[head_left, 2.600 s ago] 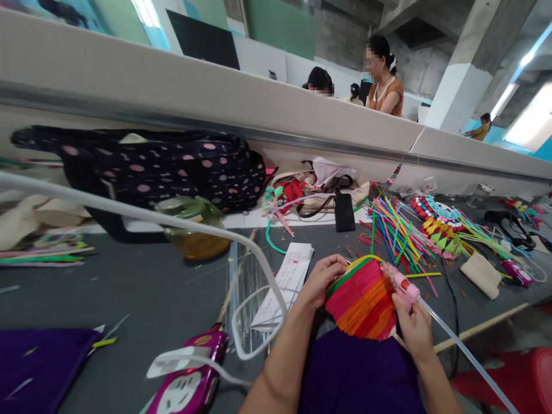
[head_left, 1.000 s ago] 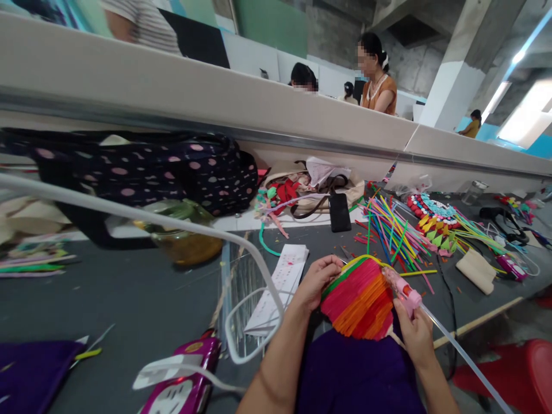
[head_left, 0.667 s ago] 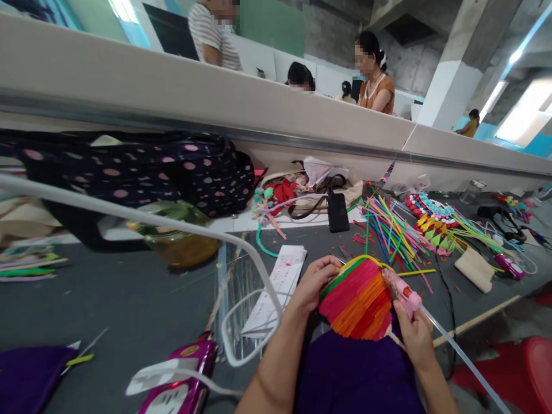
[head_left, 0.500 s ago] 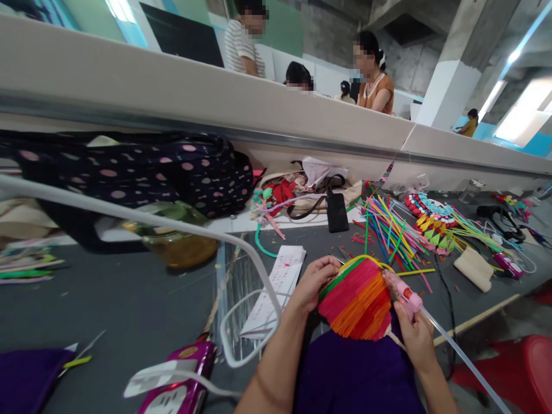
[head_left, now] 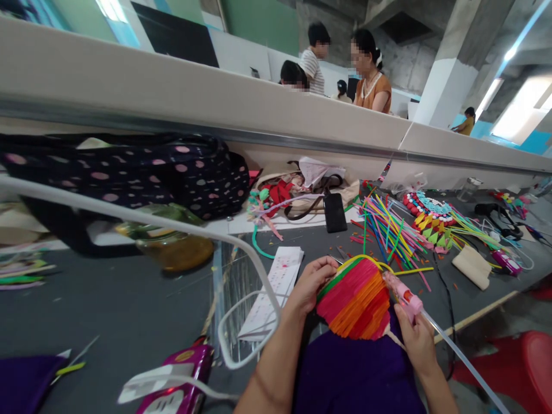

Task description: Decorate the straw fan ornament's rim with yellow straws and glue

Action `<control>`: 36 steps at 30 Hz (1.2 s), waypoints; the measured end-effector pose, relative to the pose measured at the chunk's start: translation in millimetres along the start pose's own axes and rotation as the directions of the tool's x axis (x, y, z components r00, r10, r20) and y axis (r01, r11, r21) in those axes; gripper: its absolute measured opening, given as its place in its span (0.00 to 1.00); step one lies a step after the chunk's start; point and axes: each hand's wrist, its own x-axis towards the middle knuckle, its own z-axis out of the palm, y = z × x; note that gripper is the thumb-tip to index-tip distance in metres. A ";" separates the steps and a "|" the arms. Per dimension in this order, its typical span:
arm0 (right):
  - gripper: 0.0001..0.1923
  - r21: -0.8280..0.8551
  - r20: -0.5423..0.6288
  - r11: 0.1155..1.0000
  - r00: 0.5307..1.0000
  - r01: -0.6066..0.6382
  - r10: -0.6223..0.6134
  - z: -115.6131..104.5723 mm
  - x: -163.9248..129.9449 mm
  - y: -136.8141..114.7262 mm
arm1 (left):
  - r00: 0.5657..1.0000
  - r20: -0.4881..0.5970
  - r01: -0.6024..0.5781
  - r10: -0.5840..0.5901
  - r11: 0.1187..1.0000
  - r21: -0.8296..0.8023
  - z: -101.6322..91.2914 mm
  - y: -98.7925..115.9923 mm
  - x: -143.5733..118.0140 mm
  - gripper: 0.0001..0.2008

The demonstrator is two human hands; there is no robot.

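Observation:
My left hand (head_left: 311, 283) grips the left edge of a round craft piece (head_left: 354, 299) made of pink, orange, red and green strips, held over my lap at the table's near edge. In my right hand (head_left: 413, 338) is a pink glue gun (head_left: 402, 292) with a clear glue stick trailing back to the right. Its nozzle touches the piece's upper right rim, where a yellow strip runs along the edge.
Loose coloured strips (head_left: 388, 233) and a beaded craft (head_left: 431, 215) lie at the right. A black phone (head_left: 334, 211), a printed paper sheet (head_left: 276, 287), a dotted dark bag (head_left: 142, 169), a glass jar (head_left: 172, 244) and a magenta power strip (head_left: 179, 388) with white cable sit around. Other people stand behind the partition.
A person in a striped shirt has walked right behind the partition. My view has drifted slightly. Both hands stay on the craft piece and the glue gun.

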 end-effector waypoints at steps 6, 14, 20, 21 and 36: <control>0.23 0.001 0.000 1.000 1.000 0.003 -0.003 -4.5 -1.8 -4.1 | 1.000 0.006 0.001 -0.001 1.000 -0.021 -0.1 -0.2 0.2 0.05; 0.25 -0.047 -0.001 0.999 1.000 0.007 -0.007 -8.6 -3.6 -3.5 | 1.000 0.009 0.006 -0.006 1.000 -0.018 -0.6 -0.1 0.9 0.05; 0.27 -0.070 -0.005 0.997 0.999 -0.033 0.033 -9.1 -6.5 1.0 | 1.000 0.008 0.001 -0.001 1.000 0.000 0.7 1.4 -0.7 0.05; 0.27 -0.075 -0.001 0.997 1.000 -0.031 0.031 -9.2 -6.8 2.0 | 1.000 0.007 0.004 -0.004 1.000 0.000 0.9 1.7 -0.9 0.05; 0.25 -0.083 -0.005 0.996 1.000 -0.013 0.012 -12.4 -9.9 2.9 | 1.000 0.017 -0.020 0.019 1.000 0.015 -0.6 0.6 -0.2 0.06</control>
